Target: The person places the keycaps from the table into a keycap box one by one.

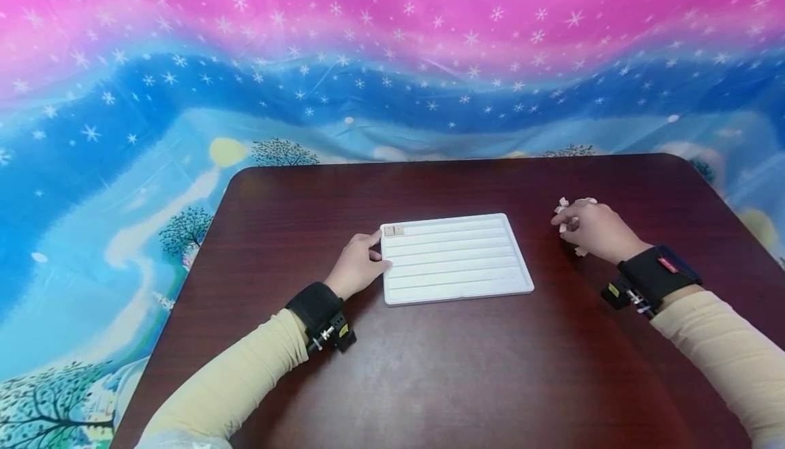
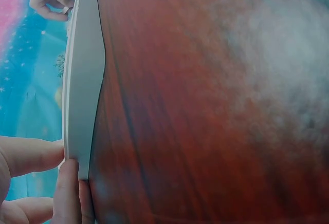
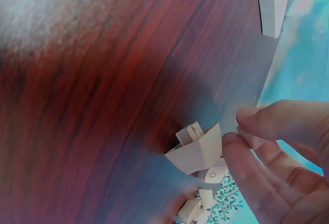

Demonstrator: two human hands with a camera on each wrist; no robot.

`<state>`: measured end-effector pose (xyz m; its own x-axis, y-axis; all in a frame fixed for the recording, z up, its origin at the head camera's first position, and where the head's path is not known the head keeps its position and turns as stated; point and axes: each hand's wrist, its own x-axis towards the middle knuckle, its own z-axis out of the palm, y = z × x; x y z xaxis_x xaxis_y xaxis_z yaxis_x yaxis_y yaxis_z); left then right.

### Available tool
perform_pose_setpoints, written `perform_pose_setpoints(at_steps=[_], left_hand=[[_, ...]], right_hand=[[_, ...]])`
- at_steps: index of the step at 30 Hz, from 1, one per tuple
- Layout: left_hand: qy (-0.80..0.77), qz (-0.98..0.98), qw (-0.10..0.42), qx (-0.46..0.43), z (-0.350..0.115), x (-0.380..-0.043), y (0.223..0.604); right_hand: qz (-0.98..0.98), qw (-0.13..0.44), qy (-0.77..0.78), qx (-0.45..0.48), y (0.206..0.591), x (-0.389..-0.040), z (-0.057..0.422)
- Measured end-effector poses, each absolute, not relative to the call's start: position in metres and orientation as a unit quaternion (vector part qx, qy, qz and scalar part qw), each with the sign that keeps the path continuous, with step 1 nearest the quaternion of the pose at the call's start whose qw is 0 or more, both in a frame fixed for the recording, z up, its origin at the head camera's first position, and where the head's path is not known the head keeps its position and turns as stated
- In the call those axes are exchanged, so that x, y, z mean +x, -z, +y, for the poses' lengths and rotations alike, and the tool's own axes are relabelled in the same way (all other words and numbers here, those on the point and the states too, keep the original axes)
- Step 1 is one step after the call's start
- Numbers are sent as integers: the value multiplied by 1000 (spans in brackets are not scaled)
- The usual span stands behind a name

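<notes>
A white ridged tray (image 1: 456, 258) lies on the dark table, with small pale wooden pieces (image 1: 394, 230) in its far left corner. My left hand (image 1: 358, 265) grips the tray's left edge, its index finger near the far corner and the thumb over the rim. In the left wrist view the fingers (image 2: 67, 188) lie against the tray's side wall (image 2: 85, 64). To the right of the tray, my right hand (image 1: 597, 229) pinches a small pale wooden piece (image 3: 251, 140), mostly hidden by the fingertips. Several other wooden pieces (image 3: 198, 152) lie loosely under and beside it, one with a curved edge.
The brown table (image 1: 454, 374) has rounded far corners. Behind it hangs a pink and blue cloth (image 1: 392, 81) with snowflakes and trees. Each wrist wears a black band with a small camera (image 1: 321, 319).
</notes>
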<state>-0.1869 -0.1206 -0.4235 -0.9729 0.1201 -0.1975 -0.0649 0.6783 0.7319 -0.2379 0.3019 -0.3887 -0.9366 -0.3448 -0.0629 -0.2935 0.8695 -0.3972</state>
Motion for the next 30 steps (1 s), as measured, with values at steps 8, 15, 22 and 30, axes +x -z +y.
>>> perform_pose_setpoints(at_steps=[8, 15, 22, 30], left_hand=[[-405, 907, 115, 12, -120, -186, 423], [-402, 908, 114, 11, -120, -187, 424], [-400, 909, 115, 12, -120, -188, 425], [-400, 909, 118, 9, -120, -188, 424]], right_hand=[[961, 44, 217, -165, 388, -236, 298], [957, 52, 236, -163, 385, -235, 288], [953, 53, 252, -158, 380, -234, 280], [942, 74, 286, -160, 377, -238, 274]])
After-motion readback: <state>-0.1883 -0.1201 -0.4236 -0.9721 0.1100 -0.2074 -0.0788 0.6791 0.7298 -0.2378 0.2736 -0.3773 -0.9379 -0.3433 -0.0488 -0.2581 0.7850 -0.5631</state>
